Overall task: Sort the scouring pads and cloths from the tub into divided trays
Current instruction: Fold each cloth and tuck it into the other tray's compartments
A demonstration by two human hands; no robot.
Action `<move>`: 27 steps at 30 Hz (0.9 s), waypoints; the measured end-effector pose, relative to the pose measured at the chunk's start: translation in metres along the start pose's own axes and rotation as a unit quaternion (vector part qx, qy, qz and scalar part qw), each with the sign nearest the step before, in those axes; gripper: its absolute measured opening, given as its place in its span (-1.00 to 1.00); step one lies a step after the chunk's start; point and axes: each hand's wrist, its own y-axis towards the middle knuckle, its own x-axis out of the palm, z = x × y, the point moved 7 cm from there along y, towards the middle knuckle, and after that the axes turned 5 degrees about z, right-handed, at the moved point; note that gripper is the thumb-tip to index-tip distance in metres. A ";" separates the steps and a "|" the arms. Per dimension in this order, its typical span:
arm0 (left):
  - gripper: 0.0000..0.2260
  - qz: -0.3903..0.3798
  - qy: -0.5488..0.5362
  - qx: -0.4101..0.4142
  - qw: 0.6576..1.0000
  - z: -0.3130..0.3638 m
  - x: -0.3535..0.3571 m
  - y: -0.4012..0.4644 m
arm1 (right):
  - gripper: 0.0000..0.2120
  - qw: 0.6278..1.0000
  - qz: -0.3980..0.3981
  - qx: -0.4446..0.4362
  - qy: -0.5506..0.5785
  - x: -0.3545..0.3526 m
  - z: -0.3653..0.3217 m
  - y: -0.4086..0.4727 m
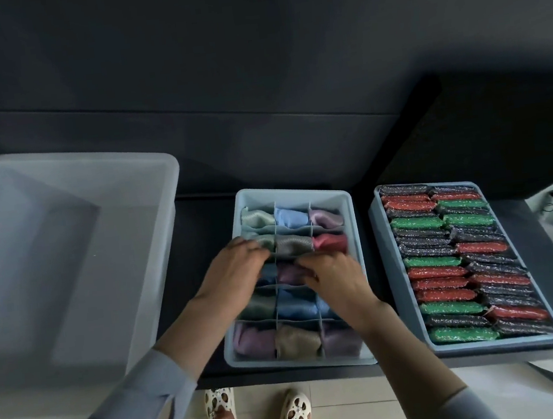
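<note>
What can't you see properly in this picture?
- Head view: the left hand and right hand cover the middle cells of the pale blue divided cloth tray.
- The translucent plastic tub is blurred and cut off at the left edge.
- Fingertips hidden; each grip unclear.

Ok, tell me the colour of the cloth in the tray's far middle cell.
Blue cloth; head view.
</note>
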 end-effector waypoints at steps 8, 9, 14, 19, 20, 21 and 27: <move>-0.87 -0.049 0.110 0.015 0.993 0.008 0.023 0.003 | -0.77 0.999 -0.040 0.029 -0.017 0.010 0.000 0.010; -0.87 -0.039 0.106 0.017 0.993 0.006 0.023 0.003 | -0.77 0.999 -0.046 0.020 -0.011 0.011 -0.002 0.010; -0.83 0.031 0.001 0.021 0.999 0.009 0.001 -0.011 | -0.92 0.998 0.020 0.001 0.060 -0.016 0.004 -0.010; -0.76 -0.060 0.034 0.042 0.997 0.019 0.005 -0.045 | -0.78 0.996 -0.074 -0.006 0.054 0.007 -0.013 -0.042; -0.77 -0.078 0.056 0.050 0.994 0.024 0.008 -0.048 | -0.71 0.996 -0.085 0.000 0.039 0.012 -0.016 -0.042; -0.80 -0.083 0.072 0.054 0.992 0.028 0.011 -0.049 | -0.66 0.995 -0.090 0.003 0.033 0.016 -0.019 -0.041; -0.86 -0.064 0.128 0.038 0.989 0.034 0.008 -0.046 | -0.60 0.995 -0.099 -0.026 -0.010 0.021 -0.033 -0.035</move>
